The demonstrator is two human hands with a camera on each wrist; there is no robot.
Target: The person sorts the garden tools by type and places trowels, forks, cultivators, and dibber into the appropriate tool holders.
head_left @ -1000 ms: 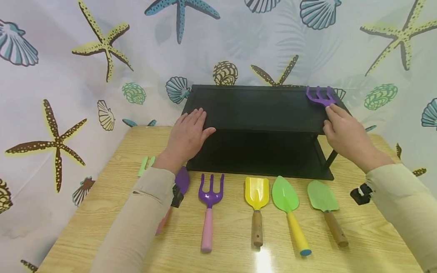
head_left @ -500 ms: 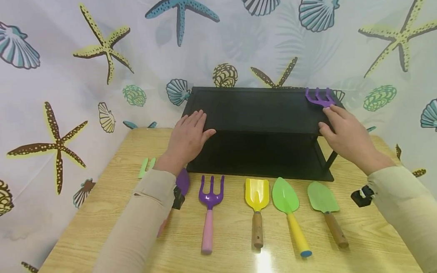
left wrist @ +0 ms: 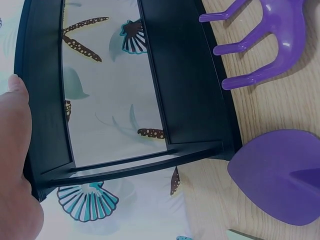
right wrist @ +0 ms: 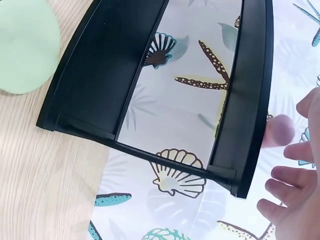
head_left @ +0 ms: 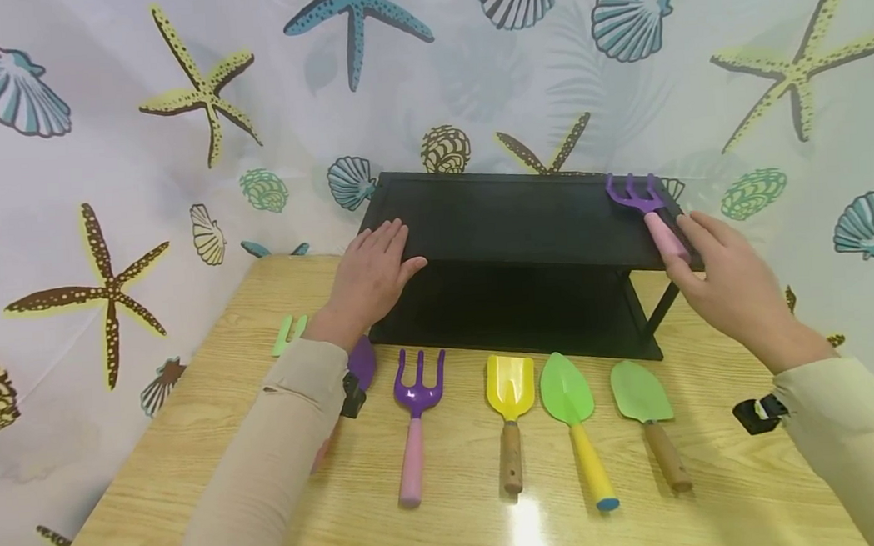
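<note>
Purple fork with the pink handle [head_left: 659,226] is lying on top of the black shelf [head_left: 509,218], right-hand end, tines toward the back and handle toward the front edge. Right hand [head_left: 738,284] is right beside that handle but not clamped on it — fingers loosely apart and a bit bent, handle's end near the thumb. Can't tell if any fingertip is actually touching it. Left hand [head_left: 365,273] just rests on the shelf's left front corner, fingers out straight, thumb off to the side, nothing gripped. On the wood table [head_left: 467,526] in front: second purple fork [head_left: 419,399], yellow scoop [head_left: 511,385], green trowel [head_left: 567,389], pale green trowel [head_left: 641,390] — handles all toward the near side. Purple trowel [head_left: 362,363] is partly hidden by the left sleeve [head_left: 256,459].
</note>
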